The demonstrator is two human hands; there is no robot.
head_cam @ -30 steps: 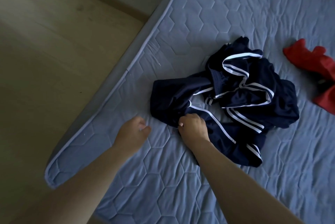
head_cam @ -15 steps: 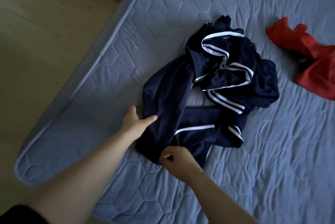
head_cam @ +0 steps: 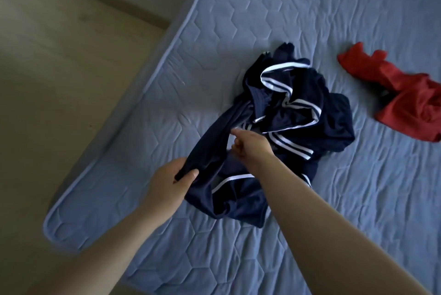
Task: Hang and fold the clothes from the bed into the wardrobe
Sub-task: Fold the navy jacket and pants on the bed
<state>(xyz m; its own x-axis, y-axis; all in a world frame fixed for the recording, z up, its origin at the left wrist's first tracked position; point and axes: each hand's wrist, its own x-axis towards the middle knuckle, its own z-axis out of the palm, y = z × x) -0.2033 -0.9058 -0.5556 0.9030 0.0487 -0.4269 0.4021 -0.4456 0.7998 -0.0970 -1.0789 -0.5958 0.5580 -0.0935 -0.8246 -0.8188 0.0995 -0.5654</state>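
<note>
A crumpled navy tracksuit garment with white stripes (head_cam: 298,115) lies in a heap on the grey quilted mattress (head_cam: 286,20). My left hand (head_cam: 167,187) grips its near left edge between thumb and fingers and lifts a band of the fabric off the bed. Over the middle of the heap hovers my right hand (head_cam: 250,146). Its thumb and loosely curled fingers are parted beside the raised band and nothing shows between them. A red garment (head_cam: 405,103) lies bunched at the right edge of the view.
The mattress corner (head_cam: 62,223) is at the lower left, with wooden floor (head_cam: 59,79) beyond it. A pale wall with a skirting board (head_cam: 119,1) runs along the top left.
My left hand has closed on the navy fabric's edge and raised it. The right hand let go of the lower hem and moved up over the middle of the heap.
</note>
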